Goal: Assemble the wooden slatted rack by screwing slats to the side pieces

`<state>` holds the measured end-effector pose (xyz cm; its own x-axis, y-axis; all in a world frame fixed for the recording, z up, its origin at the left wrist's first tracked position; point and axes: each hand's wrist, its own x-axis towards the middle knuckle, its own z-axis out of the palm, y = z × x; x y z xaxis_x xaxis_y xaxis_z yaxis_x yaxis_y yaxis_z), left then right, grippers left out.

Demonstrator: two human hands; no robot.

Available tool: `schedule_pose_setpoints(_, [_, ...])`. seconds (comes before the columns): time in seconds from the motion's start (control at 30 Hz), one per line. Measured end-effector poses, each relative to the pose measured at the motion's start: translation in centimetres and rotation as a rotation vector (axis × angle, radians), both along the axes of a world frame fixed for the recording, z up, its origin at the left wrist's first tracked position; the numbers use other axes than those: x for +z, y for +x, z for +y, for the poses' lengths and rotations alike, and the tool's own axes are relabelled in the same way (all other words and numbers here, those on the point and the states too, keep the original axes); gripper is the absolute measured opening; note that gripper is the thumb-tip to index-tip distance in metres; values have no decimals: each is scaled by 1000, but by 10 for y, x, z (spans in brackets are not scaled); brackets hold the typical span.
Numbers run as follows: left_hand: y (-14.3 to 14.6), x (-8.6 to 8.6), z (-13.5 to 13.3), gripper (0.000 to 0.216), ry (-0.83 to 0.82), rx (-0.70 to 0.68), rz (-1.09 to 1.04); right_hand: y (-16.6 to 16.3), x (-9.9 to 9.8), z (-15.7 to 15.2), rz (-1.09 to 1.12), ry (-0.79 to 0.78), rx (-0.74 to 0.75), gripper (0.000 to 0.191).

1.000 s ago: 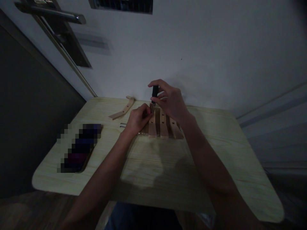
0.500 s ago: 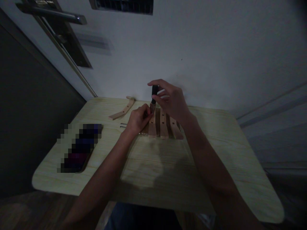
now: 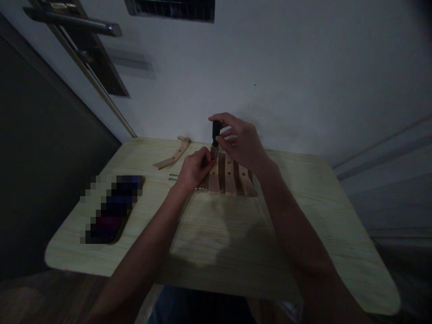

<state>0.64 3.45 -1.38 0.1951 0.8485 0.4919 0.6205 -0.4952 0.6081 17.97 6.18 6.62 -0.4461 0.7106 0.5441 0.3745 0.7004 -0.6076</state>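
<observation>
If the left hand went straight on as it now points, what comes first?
Probably the nearest wooden piece, just right of the left hand; depth is unclear, so they may already touch.

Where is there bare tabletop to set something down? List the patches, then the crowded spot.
Bare: the table between the right forearm and the right edge; also between that forearm and the left forearm, in front of three wooden pieces. Crowded: the back middle, where the left hand, right hand with a black handle, and those pieces sit close together.
</observation>
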Motion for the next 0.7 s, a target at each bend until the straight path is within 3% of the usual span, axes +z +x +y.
schedule_pose_setpoints(0.27, [0,-2,1,15,25,5,5,-2,1,-2,-29,0,-48,37])
schedule_pose_setpoints(0.5, [1,1,0,16,15,3,12,0,2,-2,32,-21,108,40])
schedule_pose_setpoints(0.7, [1,2,-2,15,-1,9,17,-1,-3,2,23,-6,46,41])
